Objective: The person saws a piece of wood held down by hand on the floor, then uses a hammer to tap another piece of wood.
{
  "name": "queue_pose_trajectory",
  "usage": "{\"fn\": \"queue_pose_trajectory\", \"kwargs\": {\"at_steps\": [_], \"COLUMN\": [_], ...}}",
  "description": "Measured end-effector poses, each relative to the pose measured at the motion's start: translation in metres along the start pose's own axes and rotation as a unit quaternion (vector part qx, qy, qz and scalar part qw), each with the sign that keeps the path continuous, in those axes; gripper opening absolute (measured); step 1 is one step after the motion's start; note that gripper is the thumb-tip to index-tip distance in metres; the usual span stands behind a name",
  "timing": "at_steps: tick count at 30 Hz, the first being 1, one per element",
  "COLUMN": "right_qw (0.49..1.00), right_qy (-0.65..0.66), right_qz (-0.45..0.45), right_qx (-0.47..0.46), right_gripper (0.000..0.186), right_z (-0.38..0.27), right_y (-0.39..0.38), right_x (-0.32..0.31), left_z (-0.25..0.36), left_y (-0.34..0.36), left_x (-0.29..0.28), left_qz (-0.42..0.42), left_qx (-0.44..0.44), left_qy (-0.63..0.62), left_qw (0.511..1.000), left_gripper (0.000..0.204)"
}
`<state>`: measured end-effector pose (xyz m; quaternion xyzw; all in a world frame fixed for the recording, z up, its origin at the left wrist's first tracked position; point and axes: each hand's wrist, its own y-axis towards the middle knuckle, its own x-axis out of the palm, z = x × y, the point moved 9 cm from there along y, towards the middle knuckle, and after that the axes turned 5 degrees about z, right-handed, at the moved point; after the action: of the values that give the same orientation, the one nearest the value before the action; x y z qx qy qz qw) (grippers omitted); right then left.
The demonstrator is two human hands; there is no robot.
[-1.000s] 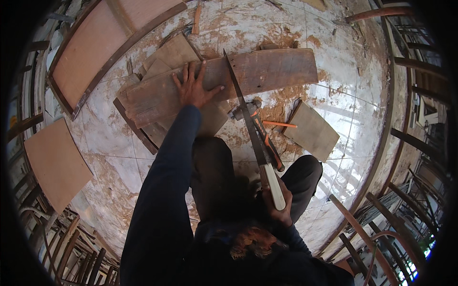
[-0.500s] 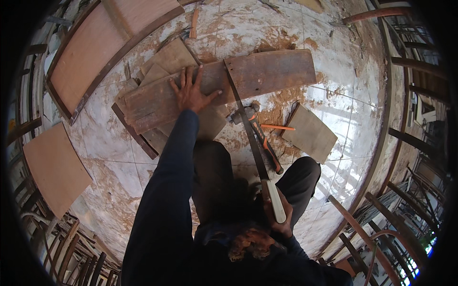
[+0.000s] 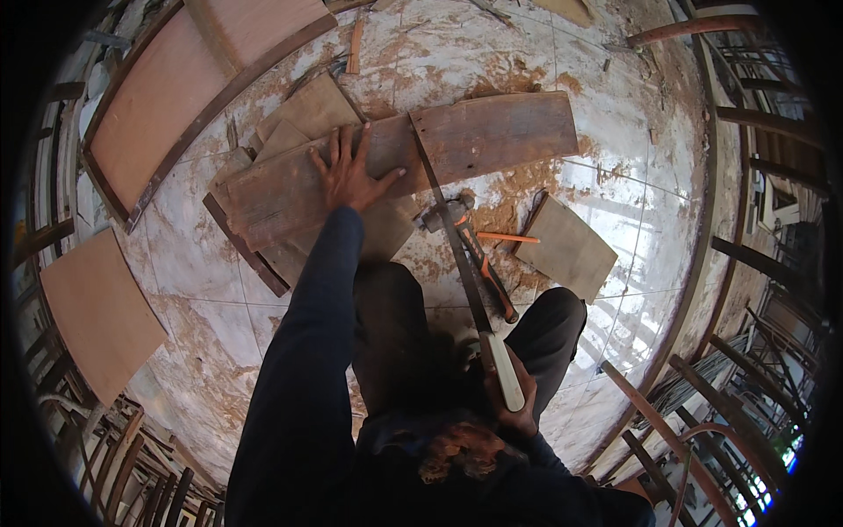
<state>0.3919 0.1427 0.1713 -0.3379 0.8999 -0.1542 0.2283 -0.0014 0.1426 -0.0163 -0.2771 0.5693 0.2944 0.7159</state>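
Note:
A long brown wooden board [image 3: 496, 133] lies across the floor in front of me, its left part resting on several thin wood pieces [image 3: 316, 110]. My left hand [image 3: 349, 176] presses flat on the board with fingers spread, left of the saw blade. Close to my body, my right hand [image 3: 518, 400] is wrapped round the pale handle of a handsaw [image 3: 467, 263]. The saw's tip end rests across the board near its middle. Partly under the blade lies a hammer [image 3: 492, 277] with a black and orange handle, and beside it an orange pencil [image 3: 507, 237].
A square of thin wood [image 3: 569, 250] lies right of the hammer. At the left are a plywood sheet [image 3: 101, 312] and a framed panel [image 3: 176, 105]. Wooden poles and scraps [image 3: 746, 422] crowd the right edge. Sawdust and dirt cover the tiled floor [image 3: 202, 342].
The whole view has shifted very slightly. My left hand stays on the board, and the saw keeps nearly the same place across it in my right hand.

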Motion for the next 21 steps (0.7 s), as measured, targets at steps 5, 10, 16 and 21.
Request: {"fn": "queue_pose_trajectory", "kwargs": {"at_steps": [5,10,16,21], "right_qw": [0.999,0.999,0.998,0.998], "right_qy": [-0.008,0.008,-0.061,0.024], "right_qz": [0.009,0.026,0.009,0.022], "right_qx": [-0.043,-0.026,-0.032,-0.057], "right_gripper": [0.051,0.055,0.056,0.054], "right_z": [0.025,0.026,0.009,0.027], "right_y": [0.144,0.081,0.041,0.155], "right_x": [0.038,0.030,0.007,0.044], "left_z": [0.025,0.001,0.004,0.019], "left_y": [0.013,0.006,0.010,0.013], "left_x": [-0.001,-0.004,-0.006,-0.005], "left_qz": [-0.022,0.030,0.022,0.022], "left_qx": [0.014,0.002,0.005,0.000], "left_qy": [0.008,-0.002,-0.004,-0.020], "left_qw": [1.000,1.000,1.000,1.000], "left_gripper": [0.109,0.107,0.108,0.106]}}
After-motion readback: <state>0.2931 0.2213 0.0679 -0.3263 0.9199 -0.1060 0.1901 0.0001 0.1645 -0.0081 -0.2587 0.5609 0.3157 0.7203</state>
